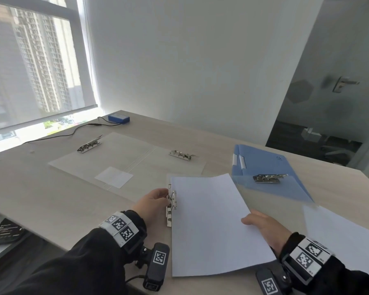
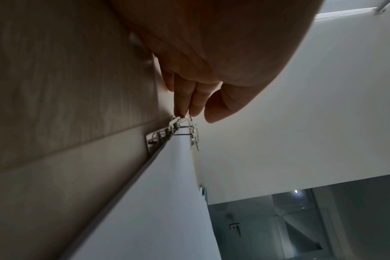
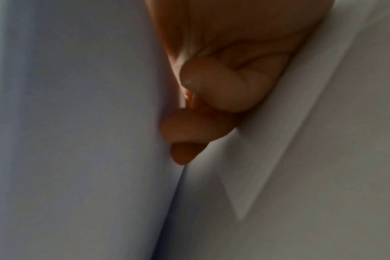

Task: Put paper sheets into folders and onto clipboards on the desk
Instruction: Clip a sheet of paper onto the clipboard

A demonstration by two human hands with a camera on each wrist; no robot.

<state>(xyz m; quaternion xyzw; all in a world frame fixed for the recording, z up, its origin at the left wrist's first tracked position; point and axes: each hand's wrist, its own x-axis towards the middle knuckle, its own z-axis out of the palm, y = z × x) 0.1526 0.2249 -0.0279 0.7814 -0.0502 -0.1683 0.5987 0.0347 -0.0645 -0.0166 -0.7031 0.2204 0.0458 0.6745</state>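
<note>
A white paper sheet (image 1: 211, 226) lies slightly lifted over a clear clipboard near the desk's front edge. Its left edge sits at the raised metal clip (image 1: 171, 201). My left hand (image 1: 166, 195) holds that clip's lever with its fingertips; the left wrist view shows the fingertips (image 2: 185, 110) on the clip (image 2: 178, 130), with the paper sheet (image 2: 156, 193) beside it. My right hand (image 1: 249, 220) pinches the sheet's right edge, thumb on top. In the right wrist view, curled fingers (image 3: 211, 88) sit under the paper sheet (image 3: 78, 123).
An open clear folder (image 1: 115, 160) with two metal clips lies at mid-desk. A blue folder (image 1: 264, 165) with a clip (image 1: 268, 178) lies to the right. More white sheets (image 1: 349, 237) lie at the far right. A blue box (image 1: 118, 118) with a cable sits at the back.
</note>
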